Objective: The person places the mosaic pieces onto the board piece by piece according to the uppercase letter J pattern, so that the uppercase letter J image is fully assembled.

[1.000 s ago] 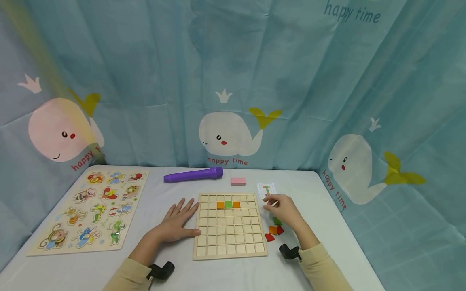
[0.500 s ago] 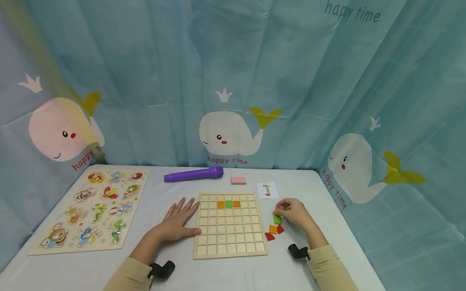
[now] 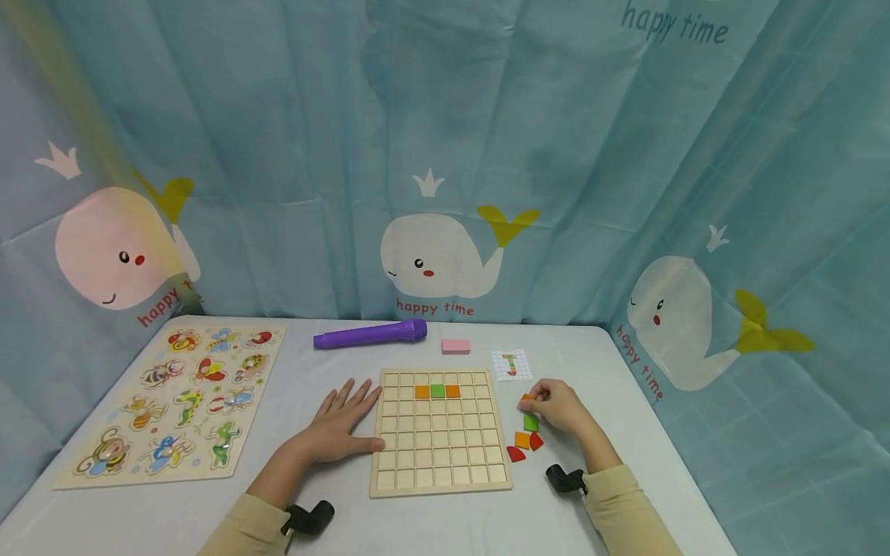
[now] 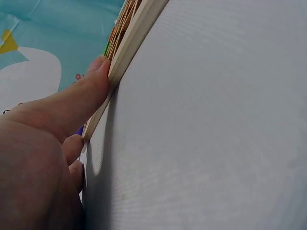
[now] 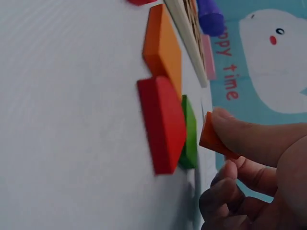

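A square wooden grid board (image 3: 443,459) lies in the middle of the table. Two orange tiles, (image 3: 422,392) one at each side of a green tile (image 3: 437,391), sit in a row of its upper cells. My left hand (image 3: 334,432) lies flat with fingers spread, thumb and fingertips touching the board's left edge. To the right of the board, my right hand (image 3: 562,405) pinches an orange square tile (image 5: 213,136) between thumb and fingers, above the table. Near it lie a green tile (image 3: 531,423), an orange tile (image 3: 522,440) and two red quarter-round pieces (image 3: 516,454).
A printed pattern card (image 3: 511,364) lies beyond my right hand. Behind the board are a pink block (image 3: 455,347) and a purple microphone-shaped object (image 3: 370,334). An insect puzzle board (image 3: 174,401) covers the table's left side. A whale-print curtain (image 3: 313,255) hangs behind.
My right hand has moved from beside the card to the loose tiles, uncovering the card, and now holds an orange tile there. My left hand has stayed at the board's edge.
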`<state>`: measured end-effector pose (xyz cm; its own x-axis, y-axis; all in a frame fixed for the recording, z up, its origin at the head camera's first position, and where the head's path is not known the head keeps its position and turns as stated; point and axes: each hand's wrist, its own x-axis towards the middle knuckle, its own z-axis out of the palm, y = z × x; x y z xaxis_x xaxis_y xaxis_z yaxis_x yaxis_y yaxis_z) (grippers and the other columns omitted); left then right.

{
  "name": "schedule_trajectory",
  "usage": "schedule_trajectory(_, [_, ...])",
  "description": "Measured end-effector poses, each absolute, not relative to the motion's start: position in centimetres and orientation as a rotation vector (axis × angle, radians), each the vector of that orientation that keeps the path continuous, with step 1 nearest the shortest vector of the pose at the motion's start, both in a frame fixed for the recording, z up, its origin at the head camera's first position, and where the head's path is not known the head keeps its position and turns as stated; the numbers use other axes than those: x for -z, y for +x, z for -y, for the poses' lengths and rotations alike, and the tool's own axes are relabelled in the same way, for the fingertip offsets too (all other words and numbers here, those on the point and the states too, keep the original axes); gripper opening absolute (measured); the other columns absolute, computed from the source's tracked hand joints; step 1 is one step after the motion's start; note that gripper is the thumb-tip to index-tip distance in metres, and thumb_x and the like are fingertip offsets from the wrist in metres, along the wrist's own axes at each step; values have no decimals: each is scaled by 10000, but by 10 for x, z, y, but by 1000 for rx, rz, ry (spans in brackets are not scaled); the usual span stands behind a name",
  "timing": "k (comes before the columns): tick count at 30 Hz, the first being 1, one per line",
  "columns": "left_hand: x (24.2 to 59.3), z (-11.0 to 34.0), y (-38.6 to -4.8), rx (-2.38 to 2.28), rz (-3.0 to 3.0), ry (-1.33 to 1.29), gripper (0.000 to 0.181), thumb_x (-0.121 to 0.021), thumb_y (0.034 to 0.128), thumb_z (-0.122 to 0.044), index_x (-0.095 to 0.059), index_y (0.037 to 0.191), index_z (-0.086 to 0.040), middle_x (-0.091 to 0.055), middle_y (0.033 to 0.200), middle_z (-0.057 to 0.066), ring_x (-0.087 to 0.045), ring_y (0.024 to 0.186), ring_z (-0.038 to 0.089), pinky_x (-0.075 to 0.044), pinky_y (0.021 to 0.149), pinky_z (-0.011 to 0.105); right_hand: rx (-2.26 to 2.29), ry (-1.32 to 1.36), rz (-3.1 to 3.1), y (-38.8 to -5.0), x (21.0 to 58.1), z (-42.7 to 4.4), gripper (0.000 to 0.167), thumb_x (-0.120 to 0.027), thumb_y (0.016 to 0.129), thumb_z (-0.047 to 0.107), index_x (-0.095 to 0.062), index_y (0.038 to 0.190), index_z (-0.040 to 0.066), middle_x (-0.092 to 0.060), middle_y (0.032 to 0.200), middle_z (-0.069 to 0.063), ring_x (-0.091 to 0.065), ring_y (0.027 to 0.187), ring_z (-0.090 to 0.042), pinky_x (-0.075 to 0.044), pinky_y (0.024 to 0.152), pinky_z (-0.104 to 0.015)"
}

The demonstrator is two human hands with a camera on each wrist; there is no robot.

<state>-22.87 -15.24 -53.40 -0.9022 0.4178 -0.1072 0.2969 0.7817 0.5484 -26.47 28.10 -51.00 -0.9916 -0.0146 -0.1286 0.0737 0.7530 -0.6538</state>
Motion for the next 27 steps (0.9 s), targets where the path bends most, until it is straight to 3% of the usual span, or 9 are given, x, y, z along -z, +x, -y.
schedule_trajectory(7, [534, 153, -229, -793, -2750, 561, 1029, -675, 843, -670, -237, 1620, -157, -141, 1697, 128, 32, 1559, 424, 41, 1224, 636, 1108, -34, -2783, -272, 504, -262, 255, -807, 875, 274, -618, 850, 104, -611, 790, -36, -551, 677, -175, -464, 571, -273])
schedule_trajectory(14, [536, 153, -229, -800, -2758, 573, 1023, -673, 850, -662, -237, 1620, -149, -147, 1695, 134, 26, 1558, 425, 36, 1224, 631, 1202, -280, -2726, -275, 503, -234, 223, -801, 881, 283, -653, 880, 116, -620, 800, -8, -580, 708, -180, -480, 593, -273])
schedule_trajectory(20, [536, 153, -229, -810, -2755, 573, 1024, -681, 848, -654, -238, 1619, -147, -152, 1694, 137, 20, 1558, 428, 34, 1224, 631, 1204, -410, -2675, -279, 505, -210, 135, -723, 950, 285, -724, 969, 151, -681, 848, -10, -653, 686, -196, -519, 604, -290])
schedule_trajectory(27, [536, 153, -229, -801, -2754, 572, 1022, -678, 849, -657, -237, 1620, -151, -148, 1695, 132, 21, 1558, 426, 33, 1225, 632, 1202, -494, -2635, -283, 506, -187, 179, -656, 999, 285, -754, 1044, 142, -713, 920, -27, -654, 681, -205, -524, 597, -303])
